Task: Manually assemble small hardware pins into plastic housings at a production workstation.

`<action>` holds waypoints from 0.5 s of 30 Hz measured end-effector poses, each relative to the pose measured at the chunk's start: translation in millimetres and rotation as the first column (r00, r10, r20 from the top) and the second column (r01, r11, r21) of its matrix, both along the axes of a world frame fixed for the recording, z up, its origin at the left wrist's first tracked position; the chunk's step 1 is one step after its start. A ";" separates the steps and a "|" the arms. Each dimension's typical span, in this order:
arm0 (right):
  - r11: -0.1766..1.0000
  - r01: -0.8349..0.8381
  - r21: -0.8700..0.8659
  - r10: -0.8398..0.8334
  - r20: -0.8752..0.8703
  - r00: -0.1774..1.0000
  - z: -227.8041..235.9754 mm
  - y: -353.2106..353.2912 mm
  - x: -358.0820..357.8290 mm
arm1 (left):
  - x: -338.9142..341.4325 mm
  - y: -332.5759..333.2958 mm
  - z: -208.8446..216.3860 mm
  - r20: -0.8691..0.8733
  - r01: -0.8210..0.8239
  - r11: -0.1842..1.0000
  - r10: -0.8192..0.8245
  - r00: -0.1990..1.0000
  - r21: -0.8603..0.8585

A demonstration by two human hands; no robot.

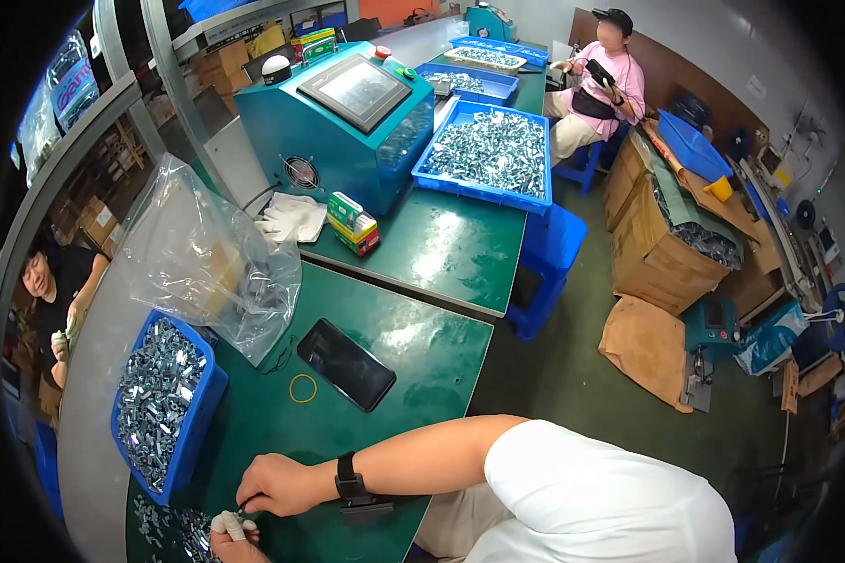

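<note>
My right hand (286, 486), with a black band on its wrist, is closed in a pinch beside my left hand (234, 539). Pale coverings wrap some fingers of the left hand, and those fingers are bent together. A small dark piece (244, 507) shows between the two hands, too small to name. Loose small metal parts (195, 537) lie on the green table by the left hand. Just beyond stands a blue bin (199, 439) full of similar shiny metal parts (160, 399).
A black phone (346, 364), a yellow rubber band (302, 388) and a clear plastic bag (197, 253) lie on the table. Farther back are a teal machine (338, 122), white gloves (291, 219) and a blue tray (483, 192) of parts. Two other people sit farther off.
</note>
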State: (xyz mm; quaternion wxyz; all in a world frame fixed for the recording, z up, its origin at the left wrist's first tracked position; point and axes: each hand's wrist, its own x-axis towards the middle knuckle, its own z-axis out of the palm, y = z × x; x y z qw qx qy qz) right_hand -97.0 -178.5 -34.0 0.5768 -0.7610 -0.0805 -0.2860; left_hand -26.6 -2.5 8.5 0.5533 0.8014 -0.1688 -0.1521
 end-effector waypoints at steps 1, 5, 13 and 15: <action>1.000 0.000 0.000 0.000 0.013 1.000 -2.4 -0.4 1.0 | 0.0 0.1 -1.7 0.030 -0.002 1.000 0.002 1.000 0.018; 1.000 -0.031 0.000 0.031 -0.042 0.999 1.4 -2.3 -0.5 | -5.2 -2.1 5.3 0.113 0.021 0.999 -0.026 0.993 0.045; 0.981 -0.134 0.142 0.164 -0.227 0.960 11.8 -5.9 -4.4 | -7.9 -2.1 12.4 0.254 0.171 0.985 -0.157 0.954 -0.033; 0.983 -0.096 0.159 0.121 -0.159 0.980 13.7 -2.5 -6.2 | -7.4 -0.6 14.1 0.234 0.199 0.979 -0.182 0.955 -0.051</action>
